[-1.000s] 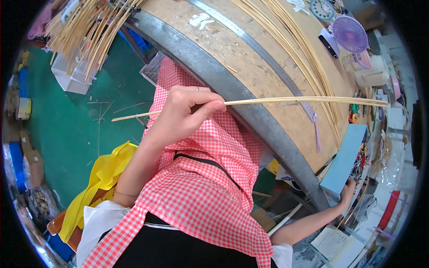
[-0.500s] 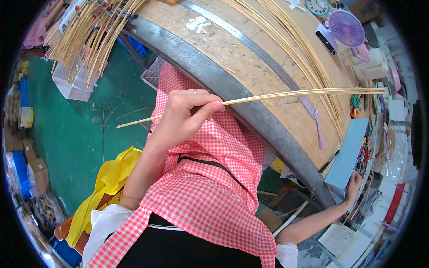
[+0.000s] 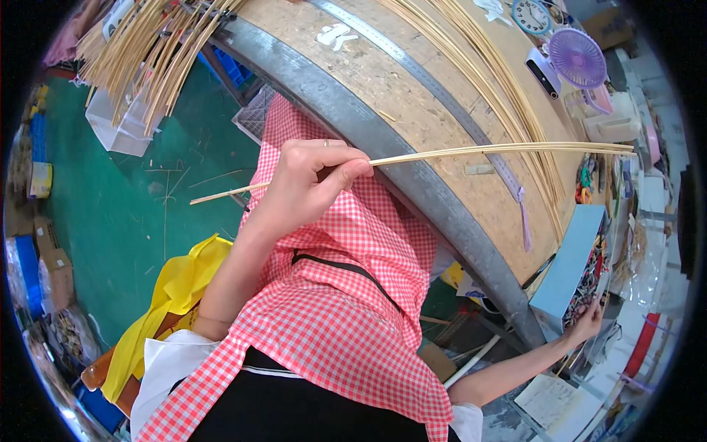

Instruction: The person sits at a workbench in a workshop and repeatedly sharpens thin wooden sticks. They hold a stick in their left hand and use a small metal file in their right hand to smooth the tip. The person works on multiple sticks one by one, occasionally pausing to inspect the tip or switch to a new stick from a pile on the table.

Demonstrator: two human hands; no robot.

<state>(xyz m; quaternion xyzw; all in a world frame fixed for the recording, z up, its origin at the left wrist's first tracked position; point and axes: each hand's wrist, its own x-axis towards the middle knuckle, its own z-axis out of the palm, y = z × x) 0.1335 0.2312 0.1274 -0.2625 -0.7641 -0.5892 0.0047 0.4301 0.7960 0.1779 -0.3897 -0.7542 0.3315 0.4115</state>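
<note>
My left hand [image 3: 313,180] is closed in a pinch around a small bundle of thin bamboo strips [image 3: 501,147]. The strips run from left of my wrist, across my apron, out over the workbench [image 3: 412,140]. Their long right part bends slightly and fans a little at the far end. At the lower right, my right hand [image 3: 587,322] is at the open side of a light blue box [image 3: 568,254], which holds many small dark, silver and red pieces. Its fingers look drawn together by those pieces; what they hold, if anything, is too small to make out.
On the bench lie a long metal ruler [image 3: 434,88] with a purple ribbon and more bamboo strips [image 3: 515,96]. A purple fan [image 3: 577,59] and a round clock [image 3: 532,16] stand at the far right. Bundled strips [image 3: 147,59] jut out at the upper left.
My right hand has shifted slightly down and toward me along the blue box, showing more of its contents. My left hand keeps its hold on the strips, nearly still.
</note>
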